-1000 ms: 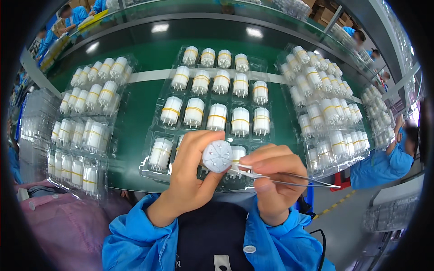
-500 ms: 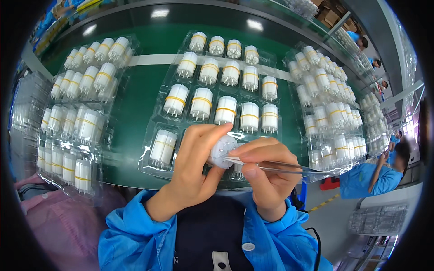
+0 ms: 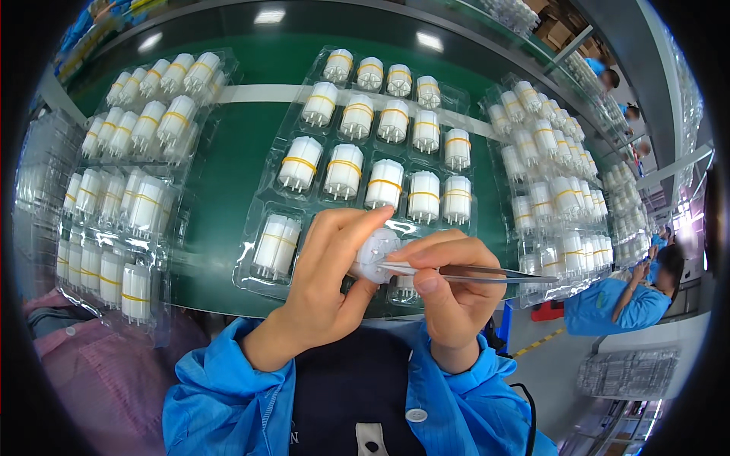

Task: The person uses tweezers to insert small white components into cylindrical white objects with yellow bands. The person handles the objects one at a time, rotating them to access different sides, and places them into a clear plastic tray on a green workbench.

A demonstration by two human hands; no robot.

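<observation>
My left hand (image 3: pixel 315 285) is closed around a white cylindrical part (image 3: pixel 374 247), its round end turned toward me. In my right hand (image 3: pixel 452 289) a pair of metal tweezers (image 3: pixel 498 275) is pinched between thumb and fingers, its tips at the end face of the part. Whatever the tips grip there is too small to make out. Just beyond my hands lies a clear plastic tray (image 3: pixel 247 283) of white cylinders with thin pins and yellow bands, such as one cylinder (image 3: pixel 385 182). My hands cover some of its front row.
Similar filled clear trays stand to the left (image 3: pixel 114 164) and right (image 3: pixel 526 286) on the green worktop (image 3: pixel 217 228). A metal rail (image 3: pixel 365 14) borders the far side. Close on my left is a person in pink (image 3: pixel 114 372); farther right sits one in blue (image 3: pixel 608 304).
The tweezers have turned slightly in my right hand, their back end now lower and their arms closer together. My left hand still holds the white part in much the same place.
</observation>
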